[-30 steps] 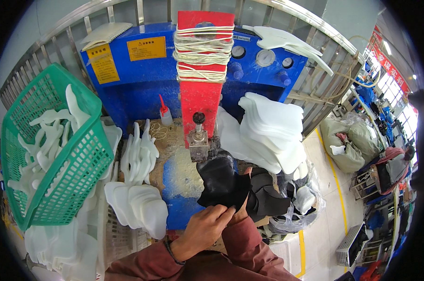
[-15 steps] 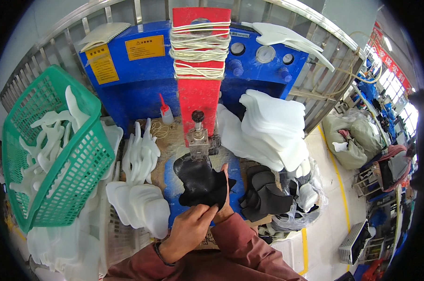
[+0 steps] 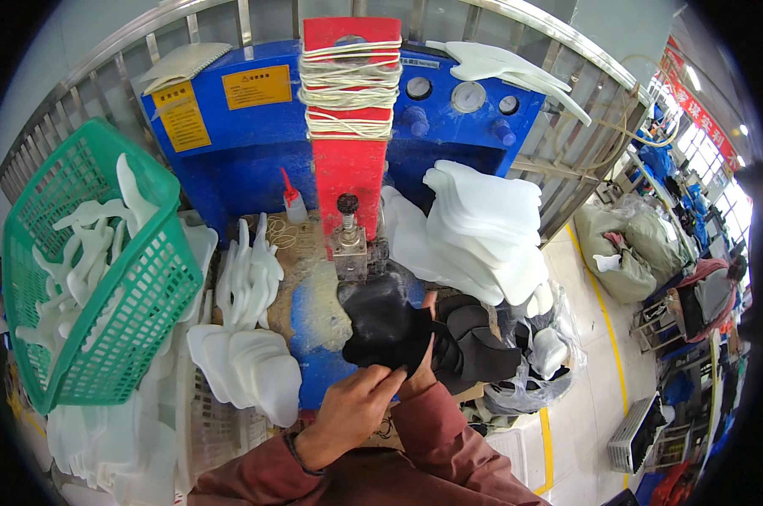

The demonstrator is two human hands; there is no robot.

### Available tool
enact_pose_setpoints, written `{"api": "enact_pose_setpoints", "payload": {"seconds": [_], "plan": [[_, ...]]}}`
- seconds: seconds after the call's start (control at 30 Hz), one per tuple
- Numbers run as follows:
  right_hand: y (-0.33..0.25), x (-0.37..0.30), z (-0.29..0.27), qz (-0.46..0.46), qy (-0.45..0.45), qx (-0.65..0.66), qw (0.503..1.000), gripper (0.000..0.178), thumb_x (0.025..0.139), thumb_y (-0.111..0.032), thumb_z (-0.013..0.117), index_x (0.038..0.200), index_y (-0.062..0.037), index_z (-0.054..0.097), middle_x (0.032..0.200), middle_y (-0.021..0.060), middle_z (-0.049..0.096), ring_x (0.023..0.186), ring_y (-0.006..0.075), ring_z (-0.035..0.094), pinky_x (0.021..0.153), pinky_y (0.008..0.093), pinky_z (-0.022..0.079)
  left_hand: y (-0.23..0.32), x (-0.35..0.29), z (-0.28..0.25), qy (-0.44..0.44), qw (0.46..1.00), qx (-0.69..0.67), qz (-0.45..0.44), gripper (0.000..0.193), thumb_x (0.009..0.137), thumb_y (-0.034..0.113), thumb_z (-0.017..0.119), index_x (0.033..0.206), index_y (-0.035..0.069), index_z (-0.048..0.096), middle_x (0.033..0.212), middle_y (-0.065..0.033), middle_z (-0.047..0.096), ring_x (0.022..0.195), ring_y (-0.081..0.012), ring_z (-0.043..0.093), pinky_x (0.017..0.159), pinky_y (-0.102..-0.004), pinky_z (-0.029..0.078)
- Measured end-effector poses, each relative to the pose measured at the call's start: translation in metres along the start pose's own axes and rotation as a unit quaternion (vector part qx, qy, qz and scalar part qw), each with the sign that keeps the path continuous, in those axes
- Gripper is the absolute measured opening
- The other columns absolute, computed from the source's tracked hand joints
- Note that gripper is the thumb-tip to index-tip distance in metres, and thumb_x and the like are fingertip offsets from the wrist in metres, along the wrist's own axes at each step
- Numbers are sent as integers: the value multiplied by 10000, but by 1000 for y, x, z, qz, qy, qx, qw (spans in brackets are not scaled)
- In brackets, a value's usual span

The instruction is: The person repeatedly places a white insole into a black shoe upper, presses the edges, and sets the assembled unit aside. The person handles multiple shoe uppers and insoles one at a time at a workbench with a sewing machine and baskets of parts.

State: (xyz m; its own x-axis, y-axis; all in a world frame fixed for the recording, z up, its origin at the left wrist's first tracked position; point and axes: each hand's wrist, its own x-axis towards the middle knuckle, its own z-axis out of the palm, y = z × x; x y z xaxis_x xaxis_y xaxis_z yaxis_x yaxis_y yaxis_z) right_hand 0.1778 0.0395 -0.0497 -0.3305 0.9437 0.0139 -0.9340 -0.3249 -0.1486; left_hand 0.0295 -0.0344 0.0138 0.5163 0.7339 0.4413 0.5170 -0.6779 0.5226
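A black, curved, leather-like piece (image 3: 385, 319) lies under the metal head (image 3: 349, 253) of the red-armed machine, over the blue worktable (image 3: 314, 384). My left hand (image 3: 354, 415) is closed on the near edge of the piece, thumb and fingers pinching it. On the right edge, my right hand (image 3: 421, 371) grips the same piece from the side, its fingers partly hidden behind it. Whether the metal head touches the piece cannot be made out. Dark grey shaped pads (image 3: 474, 341) are stacked just right of my right hand.
A green basket (image 3: 137, 316) of white shaped pieces stands at left. White plastic forms are stacked at left (image 3: 259, 371) and right (image 3: 487, 228). Behind the red arm (image 3: 348, 181) is a blue machine body (image 3: 255, 143) with gauges. A red-tipped bottle (image 3: 295, 207) stands near its base.
Both hands have moved the black piece to the right under the metal head, uncovering more of the worktable at its left. The whole view has shifted slightly.
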Motion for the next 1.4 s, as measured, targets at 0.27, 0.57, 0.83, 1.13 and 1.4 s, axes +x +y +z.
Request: {"api": "enact_pose_setpoints", "payload": {"seconds": [0.27, 0.57, 0.83, 1.13, 1.4], "plan": [[31, 9, -6, 43, 36, 1, 998, 869, 1024, -747, 374, 1435, 0, 547, 1353, 179, 647, 1183, 327, 659, 1055, 446, 531, -6, -17, -11, 7, 999, 10, -33, 304, 869, -3, 657, 1165, 32, 718, 986, -73, 642, 849, -255, 687, 716, -357, 573], [24, 55, 9, 21, 122, -112, 986, 822, 979, -774, 460, 1275, -27, 638, 1157, 154, 712, 1000, 285, 701, 905, 409, 579, -26, 2, -16, 70, 995, 43, -51, 291, 864, -27, 692, 1148, 29, 720, 990, -82, 685, 815, -274, 708, 677, -357, 586], [17, 40, 14, -34, 128, -69, 989, 824, 958, -791, 480, 1262, -45, 651, 1200, 177, 693, 1058, 329, 682, 938, 448, 571, -23, 4, -12, 38, 998, 14, -40, 341, 878, 18, 730, 1217, 19, 692, 996, -97, 670, 865, -276, 703, 714, -364, 590], [0, 25, 14, -10, 97, -13, 995, 757, 957, -803, 442, 1237, -139, 674, 1137, 98, 700, 991, 299, 667, 857, 469, 555, -18, -23, -40, 72, 996, 39, -47, 314, 893, 88, 772, 1198, 31, 720, 1062, -108, 694, 899, -276, 707, 770, -373, 595], [-3, 12, 18, -15, 92, 1, 996, 717, 955, -809, 444, 1228, -187, 673, 1093, 49, 697, 903, 281, 665, 696, 464, 543, -50, -81, -61, 92, 976, 74, -185, 285, 876, 90, 772, 1156, 56, 734, 1120, -77, 689, 953, -308, 698, 808, -397, 585]]}}
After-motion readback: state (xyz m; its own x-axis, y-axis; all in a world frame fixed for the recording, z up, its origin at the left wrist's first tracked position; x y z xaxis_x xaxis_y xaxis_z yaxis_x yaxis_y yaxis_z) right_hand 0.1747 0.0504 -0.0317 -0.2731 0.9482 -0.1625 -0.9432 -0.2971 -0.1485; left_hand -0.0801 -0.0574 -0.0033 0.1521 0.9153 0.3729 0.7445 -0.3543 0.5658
